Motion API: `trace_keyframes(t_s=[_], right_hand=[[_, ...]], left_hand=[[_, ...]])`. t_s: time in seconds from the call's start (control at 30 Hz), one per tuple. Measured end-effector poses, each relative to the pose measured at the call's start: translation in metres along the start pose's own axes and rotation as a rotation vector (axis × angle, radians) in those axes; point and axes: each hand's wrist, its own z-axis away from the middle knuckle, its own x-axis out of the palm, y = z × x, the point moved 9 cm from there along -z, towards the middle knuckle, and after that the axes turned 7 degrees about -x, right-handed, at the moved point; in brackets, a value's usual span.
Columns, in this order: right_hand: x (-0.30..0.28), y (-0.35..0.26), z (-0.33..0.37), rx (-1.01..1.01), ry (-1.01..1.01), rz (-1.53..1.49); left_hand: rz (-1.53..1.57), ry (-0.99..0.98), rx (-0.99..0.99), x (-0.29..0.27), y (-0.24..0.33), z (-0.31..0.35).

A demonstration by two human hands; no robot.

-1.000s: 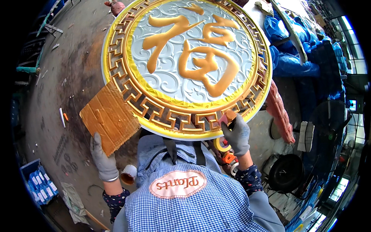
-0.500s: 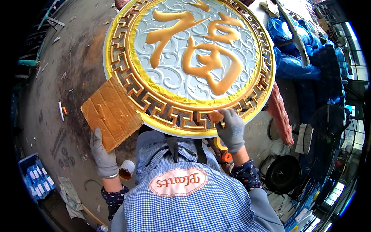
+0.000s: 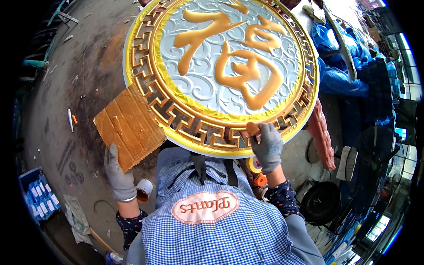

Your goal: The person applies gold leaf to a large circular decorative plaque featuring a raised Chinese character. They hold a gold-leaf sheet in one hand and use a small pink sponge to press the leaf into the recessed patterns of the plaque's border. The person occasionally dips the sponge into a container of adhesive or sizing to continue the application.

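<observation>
— The right hand [image 3: 267, 148], in a grey glove, what is it doing?

— It rests on the near rim of the big round plaque [image 3: 223, 70], fingers curled and pinched on a small gold-coloured pad [image 3: 252, 128] that it presses against the golden fretwork border. The wrist comes up from a dark flowered sleeve.

— And the left hand [image 3: 118, 174]?

— Also gloved in grey. It is closed on the near corner of a flat cardboard sheet [image 3: 129, 125] smeared with gold paint, thumb on top. The sheet tilts up and its far corner touches, or slips just under, the plaque's lower left edge; I cannot tell which.

— Where does the plaque sit?

— It fills the upper middle of the view, its near edge right over the person's checked apron. A gold rim, then a band of gold key pattern, then a pale centre with raised swirls and a large golden character. What carries it is hidden beneath.

— What lies around?

— Just beside the left wrist, a small white cup [image 3: 143, 190] with brown inside stands on the concrete floor [image 3: 66, 88]. Below the right hand, under the plaque's edge, a roll of yellow tape [image 3: 254, 164]. Further right, a black round pan [image 3: 320, 203] on the floor and blue tarpaulin [image 3: 340, 75] beyond the plaque's right edge. At the far left, a blue crate [image 3: 37, 198].
</observation>
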Motion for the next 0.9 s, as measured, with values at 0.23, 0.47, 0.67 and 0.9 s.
trace_keyframes(t_s=[0.23, 0.47, 0.67, 0.9], right_hand=[[0.002, -0.015, -0.003, 0.133, 0.024, -0.388], [0.036, -0.076, -0.031, -0.232, -0.184, -0.058], [0.036, -0.08, -0.038, -0.245, -0.405, 0.071], [0.018, -0.061, -0.053, -0.081, -0.351, -0.182]], left_hand=[[0.134, 0.041, -0.058, 0.01, 0.003, 0.005], [-0.501, -0.009, 0.294, -0.005, 0.004, 0.008], [-0.762, 0.011, 0.58, -0.008, 0.009, 0.025], [-0.814, 0.057, 0.544, -0.026, -0.001, 0.033]])
